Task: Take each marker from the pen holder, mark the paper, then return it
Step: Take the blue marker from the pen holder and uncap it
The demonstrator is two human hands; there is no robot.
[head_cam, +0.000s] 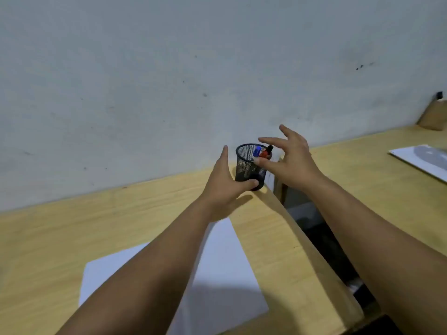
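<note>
A black mesh pen holder (246, 163) stands near the right end of the wooden table, close to the wall. Three markers stick out of it: a blue-capped one (257, 151), a red one (264, 154) and a black-capped one (270, 148). My left hand (226, 183) wraps the holder's left side and base, thumb across the front. My right hand (289, 158) hovers over the rim with fingers spread, thumb and forefinger either side of the marker tops, holding nothing. A white sheet of paper (225, 269) lies nearer to me, partly under my left forearm.
The wooden table (72, 233) ends just right of the holder, with a dark gap (324, 240) before a second table (377, 180). That table carries a white-and-grey sheet (420, 158) and a cardboard box (434, 116). A pale wall runs behind.
</note>
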